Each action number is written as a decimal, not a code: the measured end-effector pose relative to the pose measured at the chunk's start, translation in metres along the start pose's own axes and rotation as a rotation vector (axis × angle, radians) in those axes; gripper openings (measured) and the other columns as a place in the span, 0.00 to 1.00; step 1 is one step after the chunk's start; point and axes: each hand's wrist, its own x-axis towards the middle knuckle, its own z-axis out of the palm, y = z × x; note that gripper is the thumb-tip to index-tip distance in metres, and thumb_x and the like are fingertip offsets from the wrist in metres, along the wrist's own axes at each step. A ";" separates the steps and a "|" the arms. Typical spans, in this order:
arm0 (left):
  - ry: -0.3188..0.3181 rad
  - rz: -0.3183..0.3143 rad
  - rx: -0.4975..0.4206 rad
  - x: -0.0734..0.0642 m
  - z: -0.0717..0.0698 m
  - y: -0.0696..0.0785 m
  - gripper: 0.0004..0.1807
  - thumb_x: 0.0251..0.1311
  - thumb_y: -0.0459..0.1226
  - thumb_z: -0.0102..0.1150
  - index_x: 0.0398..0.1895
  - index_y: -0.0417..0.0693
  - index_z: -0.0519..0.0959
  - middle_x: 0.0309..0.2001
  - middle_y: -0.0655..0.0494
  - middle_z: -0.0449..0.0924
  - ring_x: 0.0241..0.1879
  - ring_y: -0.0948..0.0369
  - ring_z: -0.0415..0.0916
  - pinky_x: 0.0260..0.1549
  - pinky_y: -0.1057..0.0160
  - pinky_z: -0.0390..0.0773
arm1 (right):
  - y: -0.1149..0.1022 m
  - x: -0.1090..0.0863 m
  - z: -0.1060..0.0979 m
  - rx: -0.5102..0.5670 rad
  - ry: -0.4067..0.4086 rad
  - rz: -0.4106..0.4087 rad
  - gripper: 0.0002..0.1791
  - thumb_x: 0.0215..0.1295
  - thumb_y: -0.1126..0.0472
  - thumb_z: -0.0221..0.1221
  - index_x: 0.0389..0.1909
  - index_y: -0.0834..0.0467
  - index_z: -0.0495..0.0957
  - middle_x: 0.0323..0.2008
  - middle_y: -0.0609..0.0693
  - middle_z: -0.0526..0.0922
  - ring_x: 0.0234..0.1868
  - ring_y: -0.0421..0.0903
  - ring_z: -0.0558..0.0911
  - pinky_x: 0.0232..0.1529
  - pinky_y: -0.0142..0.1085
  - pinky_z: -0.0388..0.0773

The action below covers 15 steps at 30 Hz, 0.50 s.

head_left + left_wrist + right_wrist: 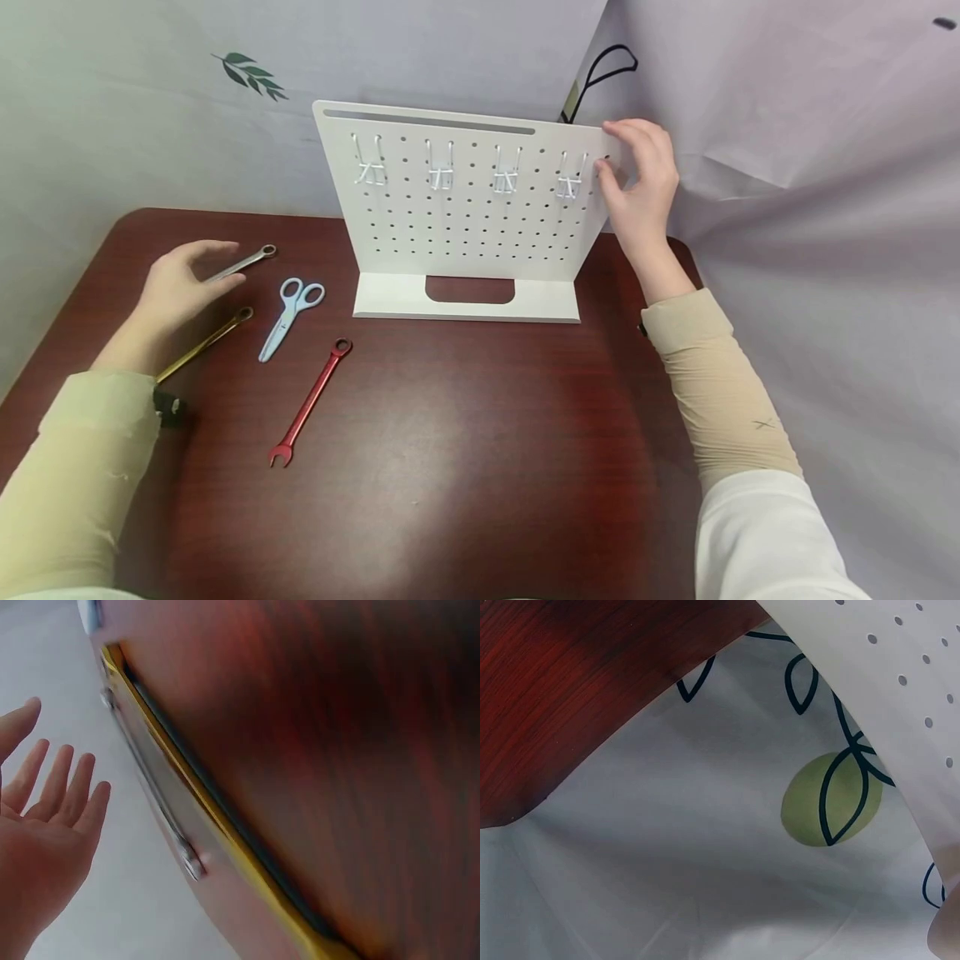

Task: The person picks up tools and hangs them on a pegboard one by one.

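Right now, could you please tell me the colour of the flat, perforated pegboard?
The pegboard is white, shown best in the head view.

In the head view, 4 hooks (441,177) sit from 11 to 1 o'clock on 1 board (457,218) at 12. Wrenches total 3: 1 silver wrench (246,263) and 1 gold wrench (198,349) at 9, 1 red wrench (311,400) at 8. There is 1 scissors (281,328) at 9, and 2 hands: left hand (177,287) at 9, right hand (647,187) at 2.
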 end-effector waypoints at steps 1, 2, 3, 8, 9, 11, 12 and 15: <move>0.000 -0.006 0.006 0.001 -0.001 -0.003 0.32 0.72 0.47 0.67 0.74 0.44 0.74 0.70 0.41 0.77 0.67 0.59 0.73 0.64 0.64 0.69 | 0.000 0.000 0.000 0.001 0.001 -0.002 0.18 0.63 0.73 0.68 0.54 0.62 0.87 0.54 0.60 0.87 0.61 0.55 0.80 0.69 0.40 0.72; -0.003 -0.013 0.008 0.002 -0.002 -0.006 0.32 0.71 0.47 0.68 0.73 0.44 0.75 0.69 0.42 0.78 0.62 0.68 0.75 0.59 0.71 0.69 | 0.000 0.000 0.000 0.002 0.002 -0.004 0.18 0.63 0.73 0.68 0.54 0.62 0.87 0.54 0.60 0.87 0.62 0.55 0.80 0.69 0.40 0.72; -0.003 -0.017 0.020 0.003 -0.003 -0.009 0.31 0.71 0.47 0.68 0.72 0.44 0.75 0.67 0.42 0.79 0.55 0.76 0.74 0.52 0.77 0.66 | 0.000 0.000 0.000 -0.002 0.001 -0.009 0.18 0.63 0.73 0.68 0.54 0.62 0.87 0.54 0.60 0.87 0.62 0.55 0.80 0.69 0.40 0.72; -0.053 -0.010 0.037 0.010 -0.007 -0.020 0.30 0.69 0.42 0.71 0.69 0.36 0.76 0.62 0.31 0.79 0.37 0.94 0.64 0.38 0.87 0.62 | 0.000 0.000 -0.001 -0.001 0.002 -0.013 0.17 0.63 0.72 0.68 0.54 0.61 0.87 0.54 0.59 0.87 0.62 0.55 0.80 0.69 0.40 0.72; -0.064 -0.005 0.049 0.011 -0.007 -0.022 0.30 0.69 0.41 0.71 0.68 0.35 0.76 0.62 0.28 0.79 0.36 0.95 0.62 0.37 0.87 0.62 | 0.000 0.000 -0.001 -0.001 0.002 -0.015 0.17 0.64 0.72 0.68 0.54 0.62 0.87 0.54 0.60 0.87 0.62 0.55 0.80 0.69 0.40 0.72; -0.086 0.003 0.068 0.013 -0.008 -0.026 0.29 0.69 0.39 0.71 0.68 0.33 0.76 0.62 0.24 0.78 0.36 0.96 0.59 0.37 0.88 0.61 | 0.000 0.000 0.000 -0.004 0.002 -0.020 0.17 0.64 0.72 0.68 0.54 0.62 0.87 0.54 0.60 0.87 0.62 0.55 0.80 0.69 0.40 0.72; -0.092 0.005 0.072 0.014 -0.008 -0.028 0.29 0.69 0.38 0.71 0.67 0.32 0.76 0.61 0.23 0.78 0.35 0.97 0.59 0.37 0.87 0.60 | 0.000 0.000 0.000 -0.006 0.002 -0.024 0.17 0.64 0.72 0.68 0.54 0.62 0.87 0.54 0.60 0.87 0.62 0.55 0.80 0.69 0.40 0.72; -0.100 0.010 0.085 0.016 -0.009 -0.033 0.28 0.69 0.38 0.71 0.66 0.31 0.76 0.60 0.22 0.78 0.34 0.98 0.58 0.37 0.86 0.60 | 0.001 0.000 0.000 -0.005 0.005 -0.030 0.17 0.64 0.72 0.68 0.54 0.62 0.87 0.54 0.60 0.87 0.62 0.56 0.80 0.69 0.41 0.72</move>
